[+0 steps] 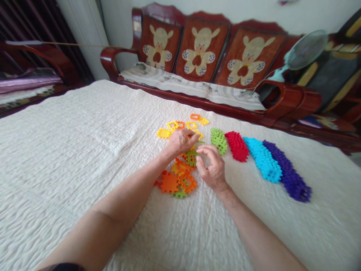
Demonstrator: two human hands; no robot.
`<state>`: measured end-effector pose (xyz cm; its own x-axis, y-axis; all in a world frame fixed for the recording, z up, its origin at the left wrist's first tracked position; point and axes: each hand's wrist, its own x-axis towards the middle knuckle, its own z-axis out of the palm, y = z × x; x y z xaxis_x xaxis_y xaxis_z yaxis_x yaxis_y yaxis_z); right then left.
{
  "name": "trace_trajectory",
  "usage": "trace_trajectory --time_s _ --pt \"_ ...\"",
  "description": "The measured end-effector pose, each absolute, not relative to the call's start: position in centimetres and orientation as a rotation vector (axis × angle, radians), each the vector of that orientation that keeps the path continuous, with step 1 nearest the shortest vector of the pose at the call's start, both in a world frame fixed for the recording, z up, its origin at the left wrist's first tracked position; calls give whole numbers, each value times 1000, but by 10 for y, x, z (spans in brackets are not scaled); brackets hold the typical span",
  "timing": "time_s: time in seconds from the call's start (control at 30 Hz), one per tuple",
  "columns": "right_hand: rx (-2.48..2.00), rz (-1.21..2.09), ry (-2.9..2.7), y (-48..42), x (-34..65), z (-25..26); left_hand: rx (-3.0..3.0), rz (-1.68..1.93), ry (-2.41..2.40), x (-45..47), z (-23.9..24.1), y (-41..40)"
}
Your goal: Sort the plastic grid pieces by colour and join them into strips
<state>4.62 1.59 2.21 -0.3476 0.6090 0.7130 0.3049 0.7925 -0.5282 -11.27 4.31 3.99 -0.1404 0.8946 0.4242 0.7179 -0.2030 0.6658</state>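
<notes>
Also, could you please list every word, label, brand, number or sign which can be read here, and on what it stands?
There are none that I can read.
Plastic pieces: no readable text.
Animal-patterned backrests: pictures, no readable words.
Seat cover: grey marks, too blurred to tell if any are letters.
Fan: no readable brand.

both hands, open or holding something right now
Left hand: cannot be told; it is over the loose pieces, its grip hidden.
Right hand: open in a loose curl, nothing seen held.
</notes>
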Motion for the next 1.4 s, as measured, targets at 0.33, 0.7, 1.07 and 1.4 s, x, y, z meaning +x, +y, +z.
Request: trace_trajectory --time_s 0.33,0.7,1.07,1.4 --pt "-375 634 -2395 -18 51 27 1775 1481 2043 -133 25 48" --pt "-385 505 -2472 -20 53 25 1685 1429 2046 -133 14 54" --pt "-405 394 -2841 -31 60 48 1580 1520 1946 -137 10 59" --pt "-216 319 -2636 -31 56 42 1595 1521 1939 -139 8 60"
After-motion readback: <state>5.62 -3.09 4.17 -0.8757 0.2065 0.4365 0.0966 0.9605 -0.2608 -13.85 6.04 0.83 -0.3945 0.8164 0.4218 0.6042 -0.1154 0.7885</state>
